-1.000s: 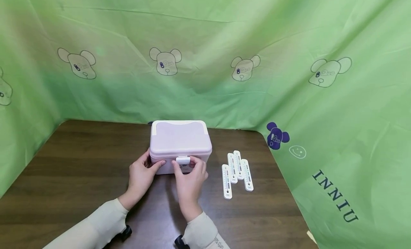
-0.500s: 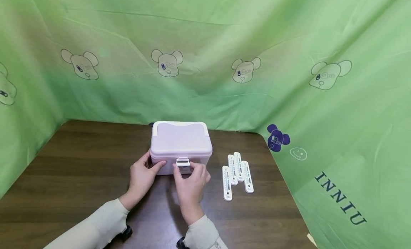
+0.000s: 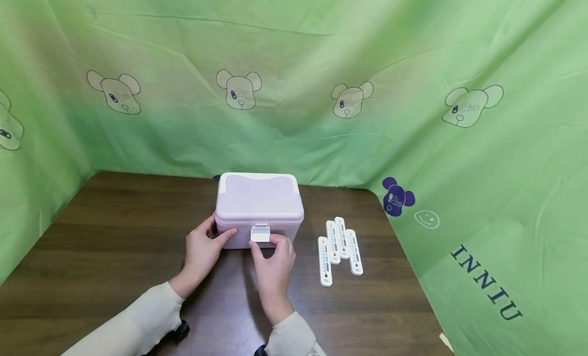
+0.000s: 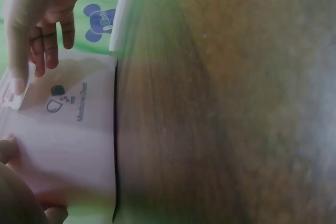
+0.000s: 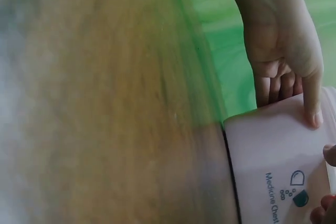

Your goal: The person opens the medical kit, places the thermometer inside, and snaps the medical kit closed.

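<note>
A pale lilac medicine chest [image 3: 259,200] with a white-edged lid stands on the brown table, its lid down. My left hand [image 3: 200,251] holds its left front corner, thumb on the front wall and fingers along the side. On the front, the white latch [image 3: 260,234] is swung out and down from the lid's edge. My right hand [image 3: 274,269] pinches this latch at its lower corners between thumb and forefinger. The left wrist view shows the right thumb on the latch [image 4: 17,99] and the printed words "Medicine Chest" on the front wall.
Several white strip thermometers [image 3: 324,261] lie side by side to the right of the chest. A green curtain [image 3: 294,142] with printed bear heads hangs right behind and beside the wooden table [image 3: 115,233].
The latch has swung from flat under the lid's edge outward and down, with the right thumb and forefinger following it lower. The left hand keeps its hold on the chest's corner.
</note>
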Tool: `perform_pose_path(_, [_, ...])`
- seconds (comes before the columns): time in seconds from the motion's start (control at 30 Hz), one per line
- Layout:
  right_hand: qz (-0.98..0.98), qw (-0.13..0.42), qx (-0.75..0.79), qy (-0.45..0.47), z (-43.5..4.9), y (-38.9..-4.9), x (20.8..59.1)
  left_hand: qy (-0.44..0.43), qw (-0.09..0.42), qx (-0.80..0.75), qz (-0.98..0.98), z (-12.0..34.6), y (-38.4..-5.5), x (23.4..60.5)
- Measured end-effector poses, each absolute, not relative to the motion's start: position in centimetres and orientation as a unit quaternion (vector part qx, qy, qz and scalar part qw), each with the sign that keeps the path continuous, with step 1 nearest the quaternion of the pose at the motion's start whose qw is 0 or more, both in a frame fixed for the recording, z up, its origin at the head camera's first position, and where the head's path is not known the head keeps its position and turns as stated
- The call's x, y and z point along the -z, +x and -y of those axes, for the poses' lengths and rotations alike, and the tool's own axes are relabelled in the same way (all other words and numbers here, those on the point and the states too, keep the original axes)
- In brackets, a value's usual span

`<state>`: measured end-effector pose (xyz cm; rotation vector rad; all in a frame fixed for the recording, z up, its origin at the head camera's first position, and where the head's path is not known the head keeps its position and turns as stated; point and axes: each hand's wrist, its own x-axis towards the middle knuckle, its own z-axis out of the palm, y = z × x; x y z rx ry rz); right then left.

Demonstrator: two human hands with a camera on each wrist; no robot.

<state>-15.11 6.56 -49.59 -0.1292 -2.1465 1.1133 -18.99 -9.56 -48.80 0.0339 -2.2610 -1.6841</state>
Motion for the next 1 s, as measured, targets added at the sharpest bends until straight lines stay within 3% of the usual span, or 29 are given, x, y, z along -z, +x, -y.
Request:
perform_pose_path(0.53, [0.881,0.274,-0.371,0.109,-12.7,-16.1,46.8,-0.054,0.103,0.476,0.872,11.7,-19.2,46.9])
perform_pose_path(0.77, [0.867,0.296,-0.354,0.189,-16.9,-17.3,46.3,-0.074,0.128,0.437,0.887,13.0,-19.6,46.2])
perform_pose_path(0.93, [0.859,0.337,-0.346,0.169,-19.0,-18.3,46.2,-0.103,0.149,0.439,0.88,13.4,-20.0,46.2])
perform_pose_path(1.0, [0.864,0.327,-0.353,0.148,-19.2,-18.7,46.1,-0.104,0.151,0.451,0.874,13.4,-20.0,46.2])
